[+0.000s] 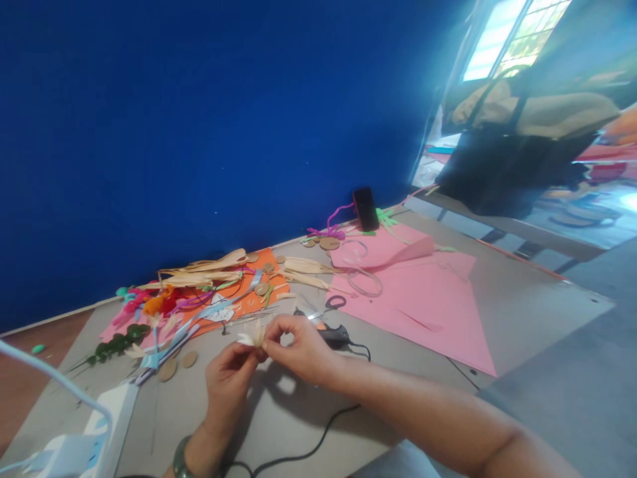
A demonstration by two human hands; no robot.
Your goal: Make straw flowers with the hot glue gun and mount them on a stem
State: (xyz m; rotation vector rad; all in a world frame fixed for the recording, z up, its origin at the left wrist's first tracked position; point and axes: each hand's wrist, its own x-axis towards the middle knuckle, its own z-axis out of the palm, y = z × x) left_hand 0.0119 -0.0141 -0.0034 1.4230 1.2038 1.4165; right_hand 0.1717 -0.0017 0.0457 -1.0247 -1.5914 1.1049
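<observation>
Both hands meet over the near middle of the table around a small pale flower-like piece (256,336) with thin cream petals. My left hand (233,373) pinches its base from below, fingers closed. From the right, my right hand (297,346) pinches the same piece with thumb and forefinger. Just behind my right hand lies a black corded tool (337,336) that looks like a glue gun, partly hidden by the hand. Dark-handled scissors (336,303) rest a little beyond it.
Pink sheets (432,305) cover the right of the table. Straw-coloured strips (199,273), an orange sheet (239,302), bright pompoms (156,304) and cork-coloured discs (168,369) lie left. A phone (365,209) leans on the blue wall (223,119). A power strip (112,425) stands near left; a black cord (318,435) crosses in front.
</observation>
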